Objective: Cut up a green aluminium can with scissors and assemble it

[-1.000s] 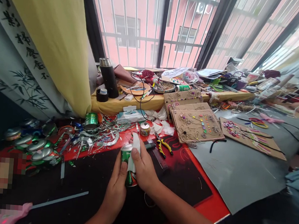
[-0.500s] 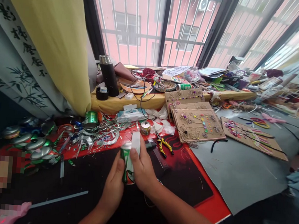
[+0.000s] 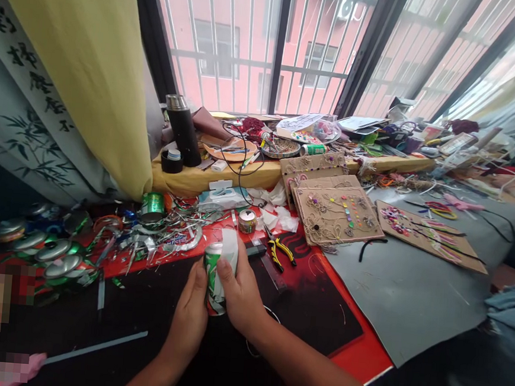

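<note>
Near the middle of the head view, a green drink can [image 3: 212, 267] stands nearly upright between my two hands over the black mat. My left hand [image 3: 192, 298] is closed around its left side, thumb along the front. On the other side, my right hand [image 3: 242, 287] presses a white strip [image 3: 230, 247], paper or tissue, against the can with its thumb. The strip's upper end sticks up past the can's rim. My right fingers behind the can are hidden.
Yellow-handled pliers [image 3: 279, 251] and a small round tin [image 3: 247, 221] lie just beyond my hands. Cut cans [image 3: 62, 265] and metal scraps [image 3: 160, 236] are heaped at left. A long grey strip [image 3: 94, 346] lies on the mat. Cardboard with beadwork [image 3: 336, 214] stands at right.
The whole view has shifted slightly. The can is turned a little, showing more of its top and front; both hands keep their hold on it and the strip.
</note>
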A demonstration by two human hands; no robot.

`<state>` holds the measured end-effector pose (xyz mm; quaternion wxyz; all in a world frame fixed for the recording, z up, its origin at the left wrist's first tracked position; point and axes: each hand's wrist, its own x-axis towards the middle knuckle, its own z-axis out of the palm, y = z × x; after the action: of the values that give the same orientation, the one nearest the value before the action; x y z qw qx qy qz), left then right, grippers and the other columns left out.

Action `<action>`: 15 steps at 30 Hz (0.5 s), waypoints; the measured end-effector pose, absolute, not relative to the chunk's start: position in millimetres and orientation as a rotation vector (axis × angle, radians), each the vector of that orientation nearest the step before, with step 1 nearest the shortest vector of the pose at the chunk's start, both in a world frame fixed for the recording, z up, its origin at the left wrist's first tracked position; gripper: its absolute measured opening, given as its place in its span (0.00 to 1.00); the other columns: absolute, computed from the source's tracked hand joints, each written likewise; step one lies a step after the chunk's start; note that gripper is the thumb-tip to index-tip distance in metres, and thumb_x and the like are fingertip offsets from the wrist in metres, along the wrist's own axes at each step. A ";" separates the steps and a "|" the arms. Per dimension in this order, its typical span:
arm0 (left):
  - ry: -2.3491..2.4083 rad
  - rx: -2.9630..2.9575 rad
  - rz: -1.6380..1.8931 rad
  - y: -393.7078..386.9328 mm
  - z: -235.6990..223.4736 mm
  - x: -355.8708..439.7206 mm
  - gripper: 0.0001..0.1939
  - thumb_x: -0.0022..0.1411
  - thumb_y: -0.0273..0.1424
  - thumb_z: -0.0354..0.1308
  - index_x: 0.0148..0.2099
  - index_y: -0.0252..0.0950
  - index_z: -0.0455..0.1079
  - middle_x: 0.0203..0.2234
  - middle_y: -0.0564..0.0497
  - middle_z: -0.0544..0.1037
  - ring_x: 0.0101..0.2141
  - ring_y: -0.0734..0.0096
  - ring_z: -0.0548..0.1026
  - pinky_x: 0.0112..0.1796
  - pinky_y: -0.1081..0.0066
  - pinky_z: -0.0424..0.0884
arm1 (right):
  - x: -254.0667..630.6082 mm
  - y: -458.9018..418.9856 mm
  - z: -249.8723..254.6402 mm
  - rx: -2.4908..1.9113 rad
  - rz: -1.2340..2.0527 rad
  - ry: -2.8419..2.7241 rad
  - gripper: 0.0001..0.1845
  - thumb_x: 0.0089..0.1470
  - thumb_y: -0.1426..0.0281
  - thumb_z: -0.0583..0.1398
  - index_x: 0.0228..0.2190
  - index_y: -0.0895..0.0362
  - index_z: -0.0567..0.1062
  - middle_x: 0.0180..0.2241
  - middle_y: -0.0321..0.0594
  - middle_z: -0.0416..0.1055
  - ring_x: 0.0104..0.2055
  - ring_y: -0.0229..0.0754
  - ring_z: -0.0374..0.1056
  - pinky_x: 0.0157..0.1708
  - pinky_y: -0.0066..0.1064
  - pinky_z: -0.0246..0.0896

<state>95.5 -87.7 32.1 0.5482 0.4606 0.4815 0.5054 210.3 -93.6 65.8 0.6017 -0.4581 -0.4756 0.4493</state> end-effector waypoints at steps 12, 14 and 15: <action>1.188 1.149 1.259 -83.2 38.6 98.1 0.42 0.70 0.58 0.58 0.78 0.49 0.58 0.77 0.47 0.60 0.76 0.53 0.56 0.73 0.57 0.54 | 200.7 -99.1 52.8 -1.117 0.950 -1.201 0.38 0.74 0.52 0.56 0.77 0.50 0.55 0.72 0.47 0.64 0.73 0.54 0.62 0.73 0.46 0.54; 1.211 0.934 1.262 -74.0 39.6 100.4 0.38 0.72 0.58 0.55 0.76 0.46 0.63 0.73 0.44 0.67 0.71 0.50 0.66 0.70 0.54 0.61 | 196.9 -103.1 46.3 -1.131 0.930 -1.260 0.38 0.74 0.52 0.56 0.77 0.50 0.53 0.75 0.47 0.58 0.77 0.53 0.54 0.75 0.46 0.48; 1.239 0.839 1.272 -70.0 40.6 101.1 0.37 0.72 0.58 0.54 0.74 0.44 0.65 0.71 0.42 0.71 0.69 0.49 0.70 0.69 0.52 0.64 | 195.7 -104.5 43.4 -1.140 0.926 -1.292 0.40 0.74 0.52 0.56 0.77 0.51 0.52 0.77 0.47 0.54 0.78 0.53 0.50 0.76 0.47 0.45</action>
<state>101.1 -70.0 40.6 0.5551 0.3553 0.5247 0.5388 195.7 -104.5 43.4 0.5587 -0.4833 -0.5477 0.3928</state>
